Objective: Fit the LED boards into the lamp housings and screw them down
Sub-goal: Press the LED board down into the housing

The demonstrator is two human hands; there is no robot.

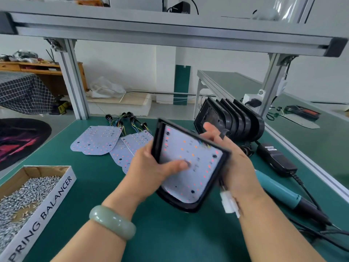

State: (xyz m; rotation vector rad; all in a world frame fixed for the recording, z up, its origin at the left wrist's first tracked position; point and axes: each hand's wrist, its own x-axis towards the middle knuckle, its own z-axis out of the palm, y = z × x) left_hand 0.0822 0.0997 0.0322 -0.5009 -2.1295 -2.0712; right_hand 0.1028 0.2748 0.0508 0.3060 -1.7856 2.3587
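Above the middle of the green surface point(170, 233), both hands hold one black lamp housing point(157, 140) in the air, tilted so that its open face looks up toward the camera. A white LED board point(190, 178) lies inside it, dotted with small red and orange parts. The left hand point(149, 167) grasps the housing's left rim, its thumb lying across the board's face. The right hand point(238, 163) grasps the right rim from behind and below, and its fingers point(209, 127) show past the far edge. A white plug point(229, 204) on short wires hangs from the housing beside the right wrist. The picture is blurred around the housing. A pale green bracelet point(113, 222) sits on the left wrist.

Toward the far edge, left of the held housing, several loose boards point(96, 140) lie flat and overlap, with coloured wires running from them. Near the far right corner a row of housings point(236, 120) stands on edge, packed close together. Along the right edge lie a black power brick point(273, 157) and, nearer, a teal screwdriver point(279, 191) with its cable. At the near left corner an open cardboard box point(56, 195) holds a heap of silver screws point(22, 197).
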